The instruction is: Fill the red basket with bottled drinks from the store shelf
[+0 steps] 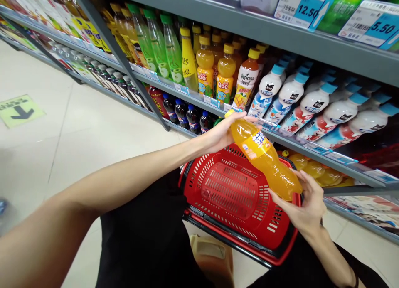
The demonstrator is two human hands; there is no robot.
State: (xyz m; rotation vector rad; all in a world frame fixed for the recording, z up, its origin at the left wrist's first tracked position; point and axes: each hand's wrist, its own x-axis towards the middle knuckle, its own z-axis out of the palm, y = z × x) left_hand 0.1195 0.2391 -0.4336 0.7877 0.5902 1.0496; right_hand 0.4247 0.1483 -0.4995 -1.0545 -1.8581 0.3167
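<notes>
A large bottle of orange soda (264, 159) with a yellow cap lies tilted between my two hands, above a red shopping basket (230, 188). My left hand (222, 132) is closed around its neck near the cap. At the bottle's base, the fingers and thumb of my right hand (307, 203) grip it from both sides. The label, orange with blue and white lettering, faces up. Through the slotted floor of the basket no goods show; its handle (224, 234) is folded down on the side nearest me.
Past the basket stands a grey shelf (199, 99) of drinks: green bottles (173, 51), Qoo juice bottles (226, 74), a Tropicana bottle (246, 78) and several white bottles with blue caps (291, 90). Dark cola bottles (187, 113) and orange bottles (311, 167) fill lower levels. A floor arrow sticker (21, 111) lies left.
</notes>
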